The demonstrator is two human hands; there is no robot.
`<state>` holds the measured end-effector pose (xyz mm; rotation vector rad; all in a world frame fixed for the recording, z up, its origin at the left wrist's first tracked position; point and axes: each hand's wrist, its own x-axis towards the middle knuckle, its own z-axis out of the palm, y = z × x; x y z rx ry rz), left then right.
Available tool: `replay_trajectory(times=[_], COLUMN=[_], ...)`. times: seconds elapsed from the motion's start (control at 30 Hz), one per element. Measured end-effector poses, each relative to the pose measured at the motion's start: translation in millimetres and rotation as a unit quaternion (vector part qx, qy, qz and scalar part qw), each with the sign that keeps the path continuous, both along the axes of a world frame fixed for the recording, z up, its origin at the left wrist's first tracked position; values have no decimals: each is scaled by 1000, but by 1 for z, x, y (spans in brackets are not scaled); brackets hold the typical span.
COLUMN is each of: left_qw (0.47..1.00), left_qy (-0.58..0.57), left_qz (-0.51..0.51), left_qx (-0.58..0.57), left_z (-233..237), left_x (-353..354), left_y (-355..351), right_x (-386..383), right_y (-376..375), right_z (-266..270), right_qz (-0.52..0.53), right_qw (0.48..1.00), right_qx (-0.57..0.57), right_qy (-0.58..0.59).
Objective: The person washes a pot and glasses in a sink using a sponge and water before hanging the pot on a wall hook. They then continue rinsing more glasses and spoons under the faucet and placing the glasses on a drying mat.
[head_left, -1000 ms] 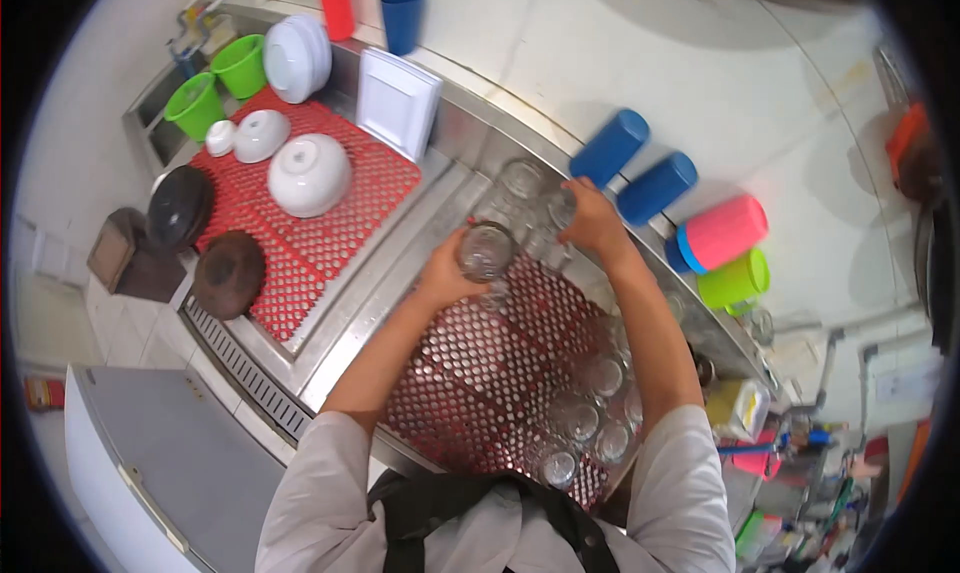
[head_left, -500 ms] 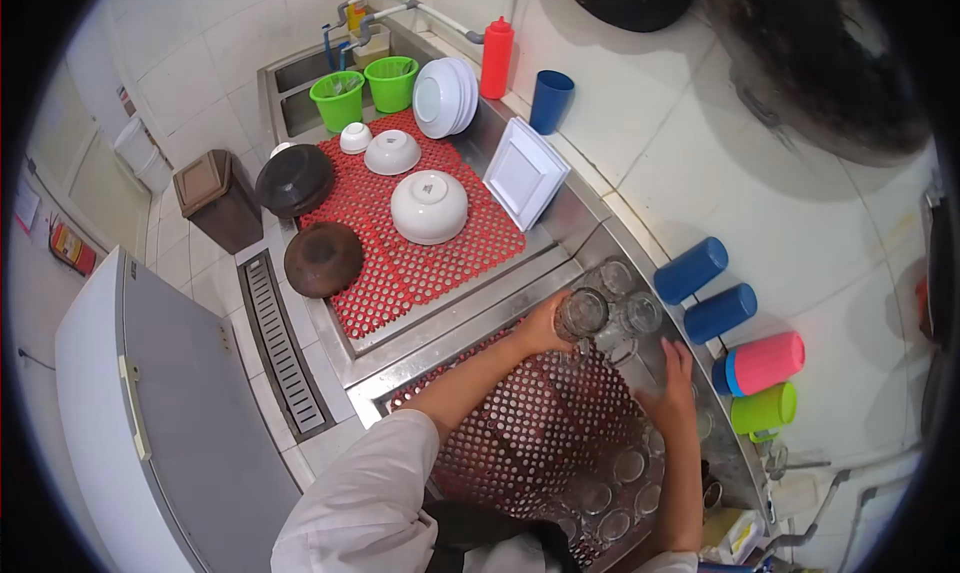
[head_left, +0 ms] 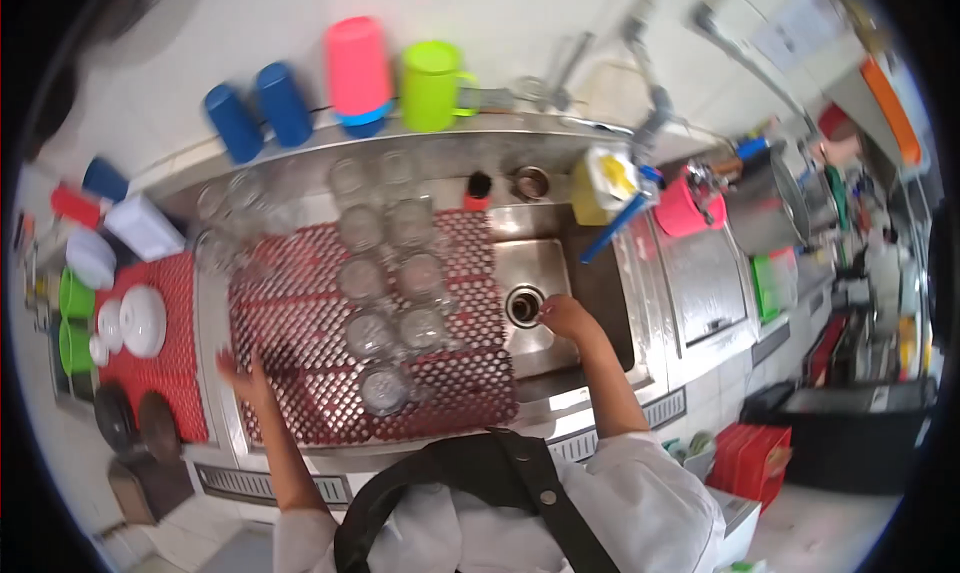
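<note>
My left hand point(head_left: 243, 378) is over the left edge of the perforated red mat point(head_left: 300, 403), blurred, with its fingers apart and nothing in them. My right hand point(head_left: 568, 318) hangs over the metal sink point(head_left: 535, 358), beside the drain point(head_left: 524, 306). Its fingers are curled in, and no object shows in them. Between my hands, upside-down clear glasses point(head_left: 385, 388) stand in two rows on the mat. More clear glasses point(head_left: 245, 188) stand in a group at the mat's far left corner.
Blue cups point(head_left: 284, 105), a pink cup point(head_left: 357, 68) and a green mug point(head_left: 432, 85) line the back ledge. Left, white bowls point(head_left: 143, 321) sit on another red mat. A yellow container point(head_left: 598, 188) and a pink bucket point(head_left: 690, 208) stand right of the sink.
My view has swung right toward the sink. My left hand has let go of a glass at the far corner and drawn back. My right hand has moved from beside the glasses to over the sink.
</note>
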<state>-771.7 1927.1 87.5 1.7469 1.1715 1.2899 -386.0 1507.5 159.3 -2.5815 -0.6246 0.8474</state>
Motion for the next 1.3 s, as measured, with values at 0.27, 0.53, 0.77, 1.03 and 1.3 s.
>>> replay_trajectory(times=[0.27, 0.53, 0.77, 1.03, 1.3], left_qw=[991, 966, 955, 972, 970], left_qy=[98, 128, 53, -25, -50], left_qz=[41, -111, -239, -215, -240], left_qx=[82, 197, 169, 93, 11], left_z=[100, 150, 156, 157, 152], left_x=[23, 146, 211, 219, 197], left_y=[-216, -310, -339, -350, -354], right_x=[104, 150, 272, 304, 348], right_y=[-18, -54, 8, 28, 16], right_z=[-108, 116, 79, 37, 39], right_qz=[-201, -182, -54, -41, 272], right_qw=[946, 873, 976, 965, 873], right_qx=[232, 404, -199, -258, -356], right_qy=[-106, -203, -68, 0, -194])
